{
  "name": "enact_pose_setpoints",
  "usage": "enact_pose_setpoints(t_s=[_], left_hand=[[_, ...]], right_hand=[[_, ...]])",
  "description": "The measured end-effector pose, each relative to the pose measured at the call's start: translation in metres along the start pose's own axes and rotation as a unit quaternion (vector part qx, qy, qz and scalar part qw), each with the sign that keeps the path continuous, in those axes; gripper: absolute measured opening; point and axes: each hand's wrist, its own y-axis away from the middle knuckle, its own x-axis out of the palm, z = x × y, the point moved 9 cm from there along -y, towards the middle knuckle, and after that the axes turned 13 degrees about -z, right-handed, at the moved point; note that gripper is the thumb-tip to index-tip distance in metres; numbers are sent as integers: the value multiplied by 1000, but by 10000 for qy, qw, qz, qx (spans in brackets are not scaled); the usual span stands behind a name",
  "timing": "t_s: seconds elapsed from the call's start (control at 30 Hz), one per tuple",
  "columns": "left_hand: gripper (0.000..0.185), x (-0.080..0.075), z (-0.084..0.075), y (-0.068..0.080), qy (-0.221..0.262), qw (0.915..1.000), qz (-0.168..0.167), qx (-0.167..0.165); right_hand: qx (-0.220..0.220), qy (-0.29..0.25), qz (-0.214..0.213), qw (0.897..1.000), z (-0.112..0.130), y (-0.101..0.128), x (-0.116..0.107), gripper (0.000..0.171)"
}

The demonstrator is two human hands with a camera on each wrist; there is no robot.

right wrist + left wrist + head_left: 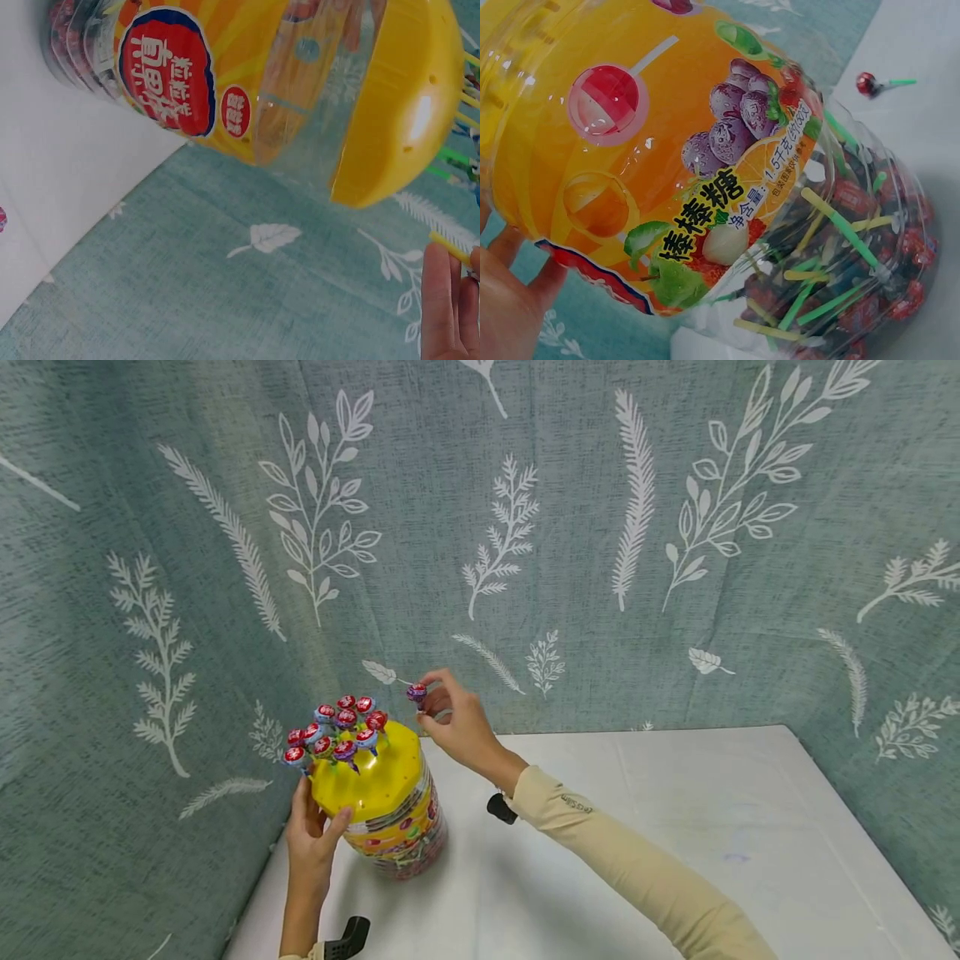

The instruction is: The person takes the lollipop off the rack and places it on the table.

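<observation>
A clear plastic candy jar (431, 827) with a yellow lid (367, 793) stands on the table, tilted in the wrist views. Several wrapped lollipops (346, 718) stick up from holes in the lid. Against the jar's left side, my left hand (311, 839) holds it near the lid, thumb in front and fingers behind. Between thumb and fingers, my right hand (457, 718) pinches a purple-wrapped lollipop (416, 693) above the lid's far right edge. Its yellow stick (450, 247) points toward the lid in the right wrist view. More lollipops (840, 240) lie inside the jar's bottom.
A loose red lollipop (867, 84) with a green stick lies on the white table (675, 827) beyond the jar. Green-grey leaf-patterned cloth (570, 527) hangs behind and along both sides. The jar stands near the table's back left.
</observation>
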Motion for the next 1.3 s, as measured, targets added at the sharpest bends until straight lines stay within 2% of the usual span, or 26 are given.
enact_pose_setpoints(t_s=[0.17,0.53,0.77,1.07,1.3], left_hand=[[77,1,-2,0,42,10000,38,63],[77,2,1,1,-19,10000,86,-25],[77,3,0,1,-117,9999,69,-97],[77,3,0,1,-4,9998,72,-191],[76,2,0,2,45,10000,19,-68]], right_hand=[[149,10,-94,9998,-7,1,-13,44],[432,248,32,9988,-25,13,-35,45],[886,330,69,9955,-49,22,-47,46],[1082,483,-19,9930,-69,34,-61,44],[1356,618,-8,9888,-89,48,-67,45]])
